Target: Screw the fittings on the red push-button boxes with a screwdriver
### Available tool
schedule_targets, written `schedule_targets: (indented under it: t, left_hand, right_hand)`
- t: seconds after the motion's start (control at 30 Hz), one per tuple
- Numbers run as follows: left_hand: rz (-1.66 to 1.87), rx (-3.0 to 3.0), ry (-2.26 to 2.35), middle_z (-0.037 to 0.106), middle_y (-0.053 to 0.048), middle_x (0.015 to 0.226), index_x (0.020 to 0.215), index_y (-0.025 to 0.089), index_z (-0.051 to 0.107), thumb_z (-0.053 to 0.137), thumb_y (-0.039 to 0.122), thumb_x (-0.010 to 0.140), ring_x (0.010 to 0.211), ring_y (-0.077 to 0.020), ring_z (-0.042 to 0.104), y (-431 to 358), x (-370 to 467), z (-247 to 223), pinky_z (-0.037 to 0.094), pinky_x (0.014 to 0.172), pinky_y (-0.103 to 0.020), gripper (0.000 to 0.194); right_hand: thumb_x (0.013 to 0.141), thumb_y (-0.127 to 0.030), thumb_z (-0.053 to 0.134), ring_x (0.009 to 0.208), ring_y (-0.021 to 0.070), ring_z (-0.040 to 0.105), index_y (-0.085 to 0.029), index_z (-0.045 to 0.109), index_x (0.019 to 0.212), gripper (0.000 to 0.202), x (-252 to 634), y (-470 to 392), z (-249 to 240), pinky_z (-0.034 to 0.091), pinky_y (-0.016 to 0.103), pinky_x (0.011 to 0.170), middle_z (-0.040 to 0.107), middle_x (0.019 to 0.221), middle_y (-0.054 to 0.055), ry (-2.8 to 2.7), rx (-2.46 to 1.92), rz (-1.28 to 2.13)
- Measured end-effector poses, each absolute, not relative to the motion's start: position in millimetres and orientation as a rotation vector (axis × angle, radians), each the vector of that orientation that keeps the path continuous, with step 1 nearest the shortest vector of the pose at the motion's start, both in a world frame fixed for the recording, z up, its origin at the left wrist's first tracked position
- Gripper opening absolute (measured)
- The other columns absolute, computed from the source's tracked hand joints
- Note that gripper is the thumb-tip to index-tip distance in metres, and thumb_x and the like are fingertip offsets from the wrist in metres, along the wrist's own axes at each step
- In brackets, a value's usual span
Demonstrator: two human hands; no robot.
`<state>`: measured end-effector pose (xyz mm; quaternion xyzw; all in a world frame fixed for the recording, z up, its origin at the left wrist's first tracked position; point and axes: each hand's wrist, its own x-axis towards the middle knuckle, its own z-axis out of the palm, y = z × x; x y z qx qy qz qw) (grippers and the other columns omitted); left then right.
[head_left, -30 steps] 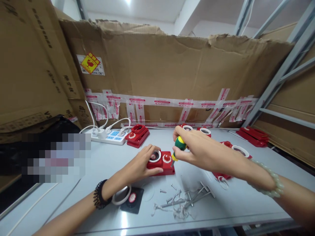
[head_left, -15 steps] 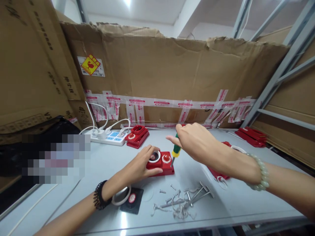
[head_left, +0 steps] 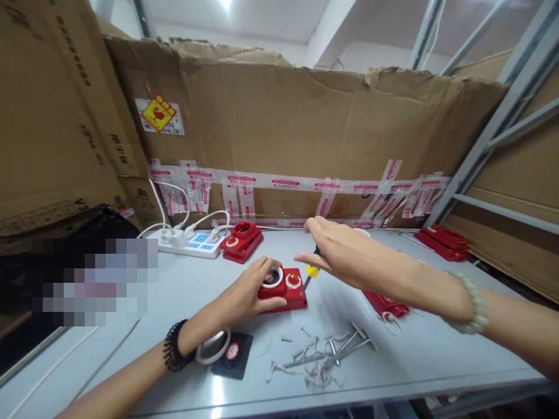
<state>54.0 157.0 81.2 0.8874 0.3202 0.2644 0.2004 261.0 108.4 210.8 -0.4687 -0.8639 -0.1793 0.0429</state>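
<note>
My left hand (head_left: 248,292) grips a red alarm box (head_left: 295,300) at its left end, thumb along the front side and fingers over the top. On the box sit a dark round part in a white ring and a red button with a white collar. My right hand (head_left: 343,247) is closed around a screwdriver (head_left: 312,271) with a green and yellow handle, mostly covered by the palm. Its shaft slants down to a screw at the box's right corner. In front of the box lie loose screws (head_left: 305,331) and several small metal hammers (head_left: 345,351) with white string.
A white power strip (head_left: 192,244) with plugs and a second red box (head_left: 242,241) stand behind. More red boxes (head_left: 443,241) lie at right, one (head_left: 384,304) partly under my right arm. A black plate (head_left: 238,361) lies near my left wrist. Cardboard (head_left: 283,128) walls the back.
My right hand has turned over the screwdriver, the wrist rolling so that more of the handle is hidden. The box and my left hand stay in place; the view shifts slightly.
</note>
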Motion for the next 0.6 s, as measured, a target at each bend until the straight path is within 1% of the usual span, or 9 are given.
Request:
schedule_targets:
  t: [0.03, 0.13, 0.2, 0.3, 0.37, 0.43, 0.47, 0.53, 0.6]
  left_hand:
    - [0.740, 2.478, 0.892, 0.051, -0.006, 0.103, 0.114, 0.022, 0.045, 0.065, 0.038, 0.079, 0.090, -0.0222, 0.051, 156.6, 54.1, 81.6, 0.043, 0.080, -0.035, 0.043]
    - [0.730, 2.468, 0.891, 0.051, -0.006, 0.105, 0.114, 0.022, 0.045, 0.064, 0.038, 0.080, 0.093, -0.0224, 0.051, 155.4, 54.2, 82.5, 0.042, 0.082, -0.035, 0.042]
    - [0.729, 2.461, 0.896, 0.051, -0.006, 0.107, 0.114, 0.023, 0.045, 0.065, 0.038, 0.079, 0.094, -0.0222, 0.051, 155.3, 54.1, 82.3, 0.042, 0.083, -0.035, 0.043]
    - [0.727, 2.454, 0.893, 0.051, -0.006, 0.107, 0.114, 0.023, 0.044, 0.065, 0.038, 0.079, 0.094, -0.0222, 0.051, 155.8, 53.8, 81.4, 0.043, 0.083, -0.035, 0.044]
    - [0.723, 2.456, 0.884, 0.051, -0.007, 0.108, 0.114, 0.023, 0.044, 0.065, 0.039, 0.079, 0.093, -0.0223, 0.052, 156.1, 53.8, 81.1, 0.043, 0.083, -0.036, 0.044]
    - [0.723, 2.461, 0.883, 0.051, -0.007, 0.108, 0.115, 0.023, 0.044, 0.065, 0.038, 0.079, 0.092, -0.0224, 0.052, 156.3, 54.1, 80.9, 0.043, 0.082, -0.036, 0.044]
    - [0.724, 2.464, 0.884, 0.051, -0.007, 0.107, 0.115, 0.023, 0.043, 0.065, 0.038, 0.079, 0.092, -0.0224, 0.052, 156.5, 54.3, 80.8, 0.043, 0.082, -0.036, 0.044]
    - [0.729, 2.468, 0.884, 0.051, -0.007, 0.106, 0.116, 0.023, 0.043, 0.065, 0.037, 0.079, 0.092, -0.0227, 0.052, 157.2, 54.8, 80.1, 0.043, 0.082, -0.037, 0.045]
    - [0.740, 2.469, 0.871, 0.051, -0.007, 0.106, 0.116, 0.023, 0.044, 0.065, 0.037, 0.079, 0.092, -0.0231, 0.051, 158.2, 55.1, 79.0, 0.043, 0.082, -0.038, 0.045]
  right_hand:
    - [0.092, -0.049, 0.035, 0.069, 0.0230, 0.059, -0.011, 0.051, 0.095, 0.041, 260.4, 112.3, 206.6, 0.036, 0.032, 0.054, 0.062, 0.085, 0.012, -2.581, -1.492, -0.622]
    - [0.092, -0.050, 0.032, 0.059, 0.0248, 0.061, -0.010, 0.054, 0.092, 0.045, 259.3, 121.0, 200.9, 0.031, 0.030, 0.047, 0.062, 0.067, 0.011, -2.453, -1.637, -0.744]
    - [0.092, -0.051, 0.033, 0.058, 0.0254, 0.062, -0.011, 0.057, 0.084, 0.047, 260.3, 122.7, 202.8, 0.031, 0.030, 0.047, 0.062, 0.062, 0.012, -2.395, -1.729, -0.792]
    - [0.090, -0.051, 0.037, 0.058, 0.0247, 0.062, -0.013, 0.058, 0.069, 0.048, 263.8, 120.8, 207.2, 0.030, 0.029, 0.048, 0.063, 0.062, 0.014, -2.392, -1.849, -0.775]
    - [0.089, -0.044, 0.043, 0.057, 0.0221, 0.060, -0.014, 0.057, 0.073, 0.037, 264.9, 118.2, 207.4, 0.026, 0.029, 0.048, 0.063, 0.063, 0.011, -2.415, -1.817, -0.719]
    - [0.086, -0.034, 0.047, 0.056, 0.0192, 0.057, -0.014, 0.055, 0.086, 0.021, 263.3, 114.9, 205.1, 0.024, 0.029, 0.047, 0.063, 0.066, 0.007, -2.422, -1.699, -0.652]
    - [0.085, -0.030, 0.049, 0.056, 0.0181, 0.056, -0.014, 0.053, 0.091, 0.017, 261.6, 113.1, 203.7, 0.024, 0.029, 0.048, 0.064, 0.067, 0.006, -2.427, -1.628, -0.609]
    - [0.084, -0.025, 0.050, 0.060, 0.0173, 0.055, -0.014, 0.049, 0.098, 0.018, 258.0, 109.4, 201.6, 0.027, 0.029, 0.050, 0.064, 0.074, 0.005, -2.465, -1.476, -0.503]
    - [0.085, -0.025, 0.050, 0.068, 0.0172, 0.056, -0.014, 0.047, 0.101, 0.020, 256.1, 105.6, 202.1, 0.032, 0.028, 0.057, 0.065, 0.084, 0.006, -2.544, -1.308, -0.397]
